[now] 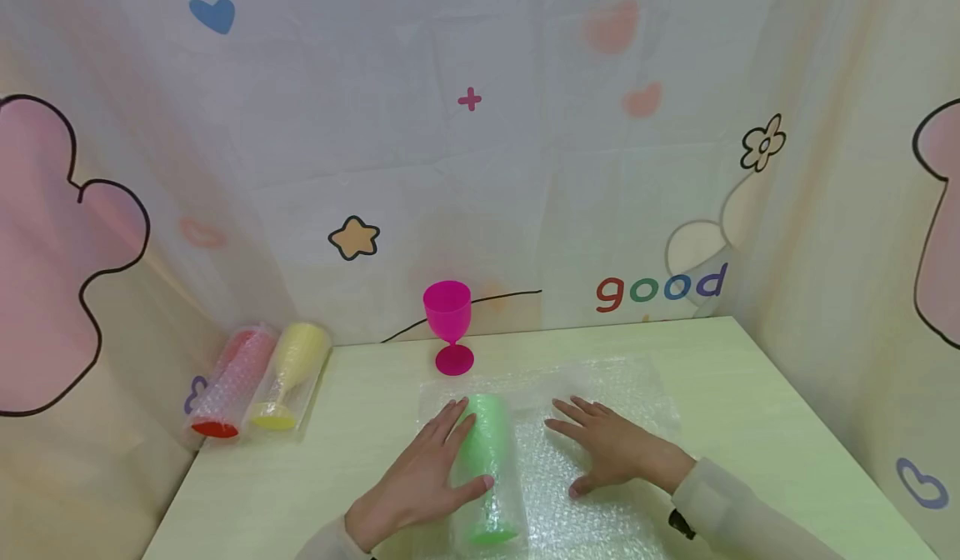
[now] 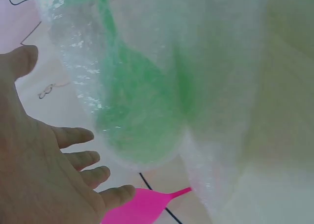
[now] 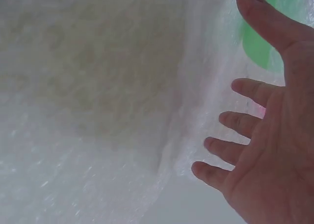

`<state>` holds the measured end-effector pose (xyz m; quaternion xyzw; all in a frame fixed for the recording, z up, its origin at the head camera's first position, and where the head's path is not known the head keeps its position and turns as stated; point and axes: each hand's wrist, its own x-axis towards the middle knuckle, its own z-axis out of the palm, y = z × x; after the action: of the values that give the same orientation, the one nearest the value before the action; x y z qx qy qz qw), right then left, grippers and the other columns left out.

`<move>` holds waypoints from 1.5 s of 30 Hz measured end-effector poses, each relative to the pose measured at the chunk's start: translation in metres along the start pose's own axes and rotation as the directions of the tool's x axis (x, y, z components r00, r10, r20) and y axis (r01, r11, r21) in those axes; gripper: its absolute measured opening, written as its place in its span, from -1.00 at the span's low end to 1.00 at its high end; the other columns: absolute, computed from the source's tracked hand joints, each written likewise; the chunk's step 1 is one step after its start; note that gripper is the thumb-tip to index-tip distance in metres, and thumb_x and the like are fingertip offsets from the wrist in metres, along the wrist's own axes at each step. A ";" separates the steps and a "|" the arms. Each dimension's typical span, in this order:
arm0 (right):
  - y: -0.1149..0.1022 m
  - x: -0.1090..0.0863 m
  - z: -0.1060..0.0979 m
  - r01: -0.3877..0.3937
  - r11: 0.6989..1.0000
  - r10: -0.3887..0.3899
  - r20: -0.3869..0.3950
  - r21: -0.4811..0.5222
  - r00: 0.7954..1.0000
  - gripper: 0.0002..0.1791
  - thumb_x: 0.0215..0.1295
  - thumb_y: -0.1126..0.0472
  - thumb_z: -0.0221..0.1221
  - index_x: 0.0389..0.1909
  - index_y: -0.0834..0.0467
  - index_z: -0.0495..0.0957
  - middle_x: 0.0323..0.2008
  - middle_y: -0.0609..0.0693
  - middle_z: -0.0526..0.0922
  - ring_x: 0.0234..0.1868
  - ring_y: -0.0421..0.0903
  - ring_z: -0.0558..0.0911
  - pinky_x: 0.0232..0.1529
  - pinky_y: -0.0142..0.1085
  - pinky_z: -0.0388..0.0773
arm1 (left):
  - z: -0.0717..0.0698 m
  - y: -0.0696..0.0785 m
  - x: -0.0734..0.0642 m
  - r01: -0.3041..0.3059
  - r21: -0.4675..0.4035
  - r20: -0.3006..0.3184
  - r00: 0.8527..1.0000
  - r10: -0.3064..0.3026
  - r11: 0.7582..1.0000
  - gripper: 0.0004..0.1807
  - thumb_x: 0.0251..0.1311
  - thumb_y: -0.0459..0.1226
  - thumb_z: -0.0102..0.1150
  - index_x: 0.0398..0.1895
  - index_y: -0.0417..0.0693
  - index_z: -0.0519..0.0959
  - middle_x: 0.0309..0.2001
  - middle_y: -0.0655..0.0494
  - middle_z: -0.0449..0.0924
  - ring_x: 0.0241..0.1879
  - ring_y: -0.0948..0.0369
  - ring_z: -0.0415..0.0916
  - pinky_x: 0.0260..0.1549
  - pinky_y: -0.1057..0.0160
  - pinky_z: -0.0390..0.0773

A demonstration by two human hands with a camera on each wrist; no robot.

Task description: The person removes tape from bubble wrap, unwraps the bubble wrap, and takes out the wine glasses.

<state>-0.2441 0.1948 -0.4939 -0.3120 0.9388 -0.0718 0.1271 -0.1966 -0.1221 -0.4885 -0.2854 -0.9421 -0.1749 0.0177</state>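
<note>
A green goblet (image 1: 487, 435) lies on its side on a sheet of bubble wrap (image 1: 615, 535), its bowl toward the back and its base toward the person. A layer of the wrap covers it. My left hand (image 1: 420, 485) is at the goblet's left side, fingers extended along the bowl and thumb reaching over the stem; the left wrist view shows those fingers (image 2: 81, 160) straight beside the wrapped bowl. To the right, my right hand (image 1: 618, 443) spreads its fingers over the flat part of the sheet. Whether its palm touches the wrap cannot be told.
A pink goblet (image 1: 448, 310) stands upright at the table's back edge. On the left lie a red goblet (image 1: 240, 368) and a yellow goblet (image 1: 300, 356), each wrapped in bubble wrap. A patterned curtain (image 1: 517, 168) hangs behind the pale table (image 1: 765, 410).
</note>
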 end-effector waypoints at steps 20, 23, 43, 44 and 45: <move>-0.006 0.012 0.003 0.000 1.000 -0.001 0.073 0.021 0.997 0.18 -0.21 -0.41 0.39 0.50 -0.13 0.16 0.58 0.09 0.00 0.56 0.25 0.01 0.41 0.18 0.24 | 0.007 0.010 0.021 -0.117 0.117 0.063 0.992 0.110 0.986 -0.14 0.28 0.34 -0.16 0.53 0.11 0.16 0.60 0.10 -0.12 0.60 0.10 -0.21 0.52 -0.05 -0.01; -0.006 0.012 0.002 -0.015 1.000 0.013 0.083 0.025 0.996 0.17 -0.20 -0.39 0.40 0.50 -0.14 0.16 0.58 0.08 -0.01 0.56 0.23 0.00 0.42 0.17 0.23 | 0.006 0.002 0.015 -0.113 0.100 0.049 0.993 0.108 0.989 -0.14 0.28 0.34 -0.15 0.54 0.12 0.14 0.60 0.10 -0.12 0.60 0.11 -0.21 0.52 -0.03 0.03; -0.005 0.009 0.008 -0.007 0.998 0.002 0.090 0.057 0.996 0.15 -0.17 -0.38 0.39 0.50 -0.11 0.17 0.58 0.09 -0.02 0.57 0.23 -0.02 0.44 0.18 0.19 | -0.008 -0.038 -0.022 -0.065 -0.029 0.022 0.998 0.066 0.997 -0.14 0.26 0.32 -0.03 0.53 0.15 0.14 0.60 0.18 -0.12 0.58 0.06 -0.10 0.35 -0.06 0.35; -0.005 0.009 0.008 -0.006 0.998 0.001 0.091 0.057 0.996 0.15 -0.16 -0.37 0.39 0.50 -0.11 0.17 0.58 0.09 -0.02 0.57 0.23 -0.03 0.44 0.19 0.18 | -0.009 -0.038 -0.021 -0.061 -0.022 0.019 0.998 0.062 0.998 -0.15 0.26 0.32 -0.05 0.53 0.15 0.15 0.60 0.18 -0.10 0.58 0.07 -0.09 0.36 -0.06 0.35; -0.005 0.009 0.007 -0.006 0.998 0.001 0.091 0.055 0.996 0.15 -0.16 -0.37 0.39 0.50 -0.11 0.17 0.58 0.10 -0.02 0.57 0.23 -0.03 0.44 0.19 0.19 | -0.010 -0.037 -0.020 -0.056 -0.018 0.012 0.998 0.057 0.998 -0.16 0.26 0.32 -0.05 0.51 0.15 0.18 0.59 0.17 -0.08 0.57 0.07 -0.08 0.36 -0.06 0.34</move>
<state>-0.2456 0.1850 -0.5016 -0.3099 0.9302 -0.0834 0.1783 -0.2004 -0.1649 -0.4937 -0.3132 -0.9322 -0.1806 0.0142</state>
